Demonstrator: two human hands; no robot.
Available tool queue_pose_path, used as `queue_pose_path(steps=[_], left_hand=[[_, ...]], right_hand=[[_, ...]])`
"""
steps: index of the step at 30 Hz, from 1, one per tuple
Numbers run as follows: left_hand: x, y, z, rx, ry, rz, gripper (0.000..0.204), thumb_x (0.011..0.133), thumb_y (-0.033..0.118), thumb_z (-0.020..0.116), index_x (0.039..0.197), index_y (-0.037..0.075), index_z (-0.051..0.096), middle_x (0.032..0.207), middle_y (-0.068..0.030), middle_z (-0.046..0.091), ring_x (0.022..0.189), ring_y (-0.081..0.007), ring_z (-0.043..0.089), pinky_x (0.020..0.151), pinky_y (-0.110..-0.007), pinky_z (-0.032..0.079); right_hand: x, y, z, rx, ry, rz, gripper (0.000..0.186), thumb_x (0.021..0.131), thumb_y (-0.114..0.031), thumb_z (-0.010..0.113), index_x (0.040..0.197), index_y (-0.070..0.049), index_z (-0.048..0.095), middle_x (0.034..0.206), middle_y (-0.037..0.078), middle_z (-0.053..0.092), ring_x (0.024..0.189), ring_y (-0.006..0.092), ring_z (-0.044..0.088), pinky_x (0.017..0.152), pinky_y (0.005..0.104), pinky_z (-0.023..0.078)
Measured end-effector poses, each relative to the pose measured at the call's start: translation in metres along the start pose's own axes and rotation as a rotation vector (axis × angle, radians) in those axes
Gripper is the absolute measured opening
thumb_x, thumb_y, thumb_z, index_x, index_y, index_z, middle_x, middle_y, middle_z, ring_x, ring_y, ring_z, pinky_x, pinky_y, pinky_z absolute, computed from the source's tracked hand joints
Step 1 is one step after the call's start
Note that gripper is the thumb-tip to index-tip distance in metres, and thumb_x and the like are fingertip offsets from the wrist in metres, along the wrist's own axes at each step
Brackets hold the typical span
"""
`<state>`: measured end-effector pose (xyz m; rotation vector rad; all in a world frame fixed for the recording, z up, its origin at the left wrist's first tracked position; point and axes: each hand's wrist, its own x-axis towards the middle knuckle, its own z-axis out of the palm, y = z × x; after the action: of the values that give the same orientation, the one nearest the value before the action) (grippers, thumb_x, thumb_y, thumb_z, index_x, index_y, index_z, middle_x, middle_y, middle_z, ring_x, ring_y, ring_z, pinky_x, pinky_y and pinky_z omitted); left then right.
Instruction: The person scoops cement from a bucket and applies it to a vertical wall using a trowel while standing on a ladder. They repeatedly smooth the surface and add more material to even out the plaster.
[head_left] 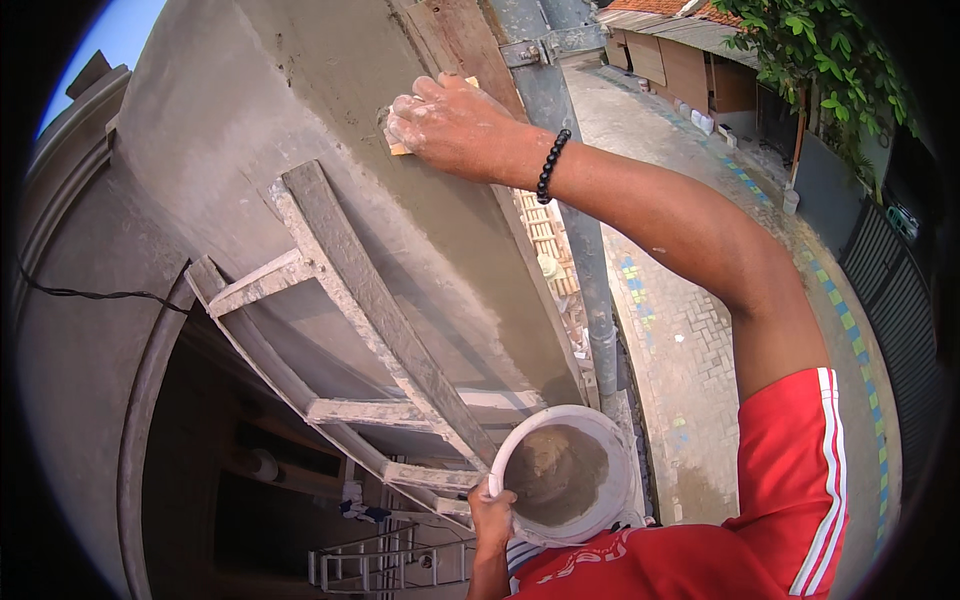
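Note:
My right hand (445, 125) is closed around a flat wood-coloured plastering float (399, 149), mostly hidden under the fingers. The float lies against a band of wet grey mortar (400, 195) on the wall. Below, my left hand (492, 512) grips the rim of a white bucket (514, 437), held close to my body. Grey mortar (560, 475) sits inside the bucket, which tilts toward me. Left of the bucket, a mortar-splashed wooden ladder (365, 290) leans on the wall.
A grey pipe (598, 300) runs down beyond the wall's right edge, clamped near the top. A wooden board (465, 45) lines that edge. A black cable (100, 294) hangs at left. Far below are a metal ladder (390, 565) and a paved lane (690, 330).

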<state>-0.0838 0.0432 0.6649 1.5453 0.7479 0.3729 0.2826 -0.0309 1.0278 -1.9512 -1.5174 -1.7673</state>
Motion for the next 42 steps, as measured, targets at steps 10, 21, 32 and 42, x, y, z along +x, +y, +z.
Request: queue_pose_path(steps=[10,21,32,42], left_hand=[[-0.015,0.027,-0.013,-0.028,0.02,0.009,0.043,0.068,-0.008,0.054,0.109,-0.007,0.064,0.097,-0.0084,0.067,0.083,-0.0169,0.062,0.077,-0.028,0.048],[-0.015,0.003,-0.016,-0.025,0.044,-0.037,0.046,0.068,-0.006,0.051,0.113,-0.008,0.062,0.098,-0.0097,0.067,0.083,-0.0195,0.063,0.076,-0.031,0.05],[-0.013,0.008,-0.02,-0.025,0.105,-0.001,0.045,0.069,-0.006,0.053,0.112,-0.006,0.064,0.095,-0.0095,0.068,0.08,-0.0186,0.064,0.073,-0.03,0.051],[-0.015,0.007,-0.018,-0.142,0.122,-0.035,0.044,0.067,-0.008,0.053,0.11,-0.007,0.064,0.096,-0.0091,0.067,0.082,-0.0186,0.062,0.076,-0.03,0.051]], right_hand=[[-0.289,-0.188,0.081,0.461,-0.495,0.136,0.023,0.084,-0.018,0.061,0.102,-0.006,0.069,0.093,0.008,0.063,0.099,0.0253,0.058,0.081,0.0386,0.047],[-0.399,-0.193,0.004,2.028,0.337,2.108,0.027,0.104,-0.018,0.047,0.12,-0.003,0.063,0.11,0.004,0.067,0.091,0.0162,0.068,0.082,0.0324,0.055],[-0.332,-0.225,0.1,2.118,0.529,2.09,0.022,0.101,-0.019,0.05,0.108,-0.004,0.064,0.097,0.004,0.064,0.086,0.0154,0.062,0.076,0.0337,0.052],[-0.207,-0.16,0.063,1.862,0.691,1.878,0.024,0.101,-0.017,0.054,0.107,0.004,0.065,0.092,0.005,0.066,0.084,0.0101,0.058,0.073,0.0262,0.046]])
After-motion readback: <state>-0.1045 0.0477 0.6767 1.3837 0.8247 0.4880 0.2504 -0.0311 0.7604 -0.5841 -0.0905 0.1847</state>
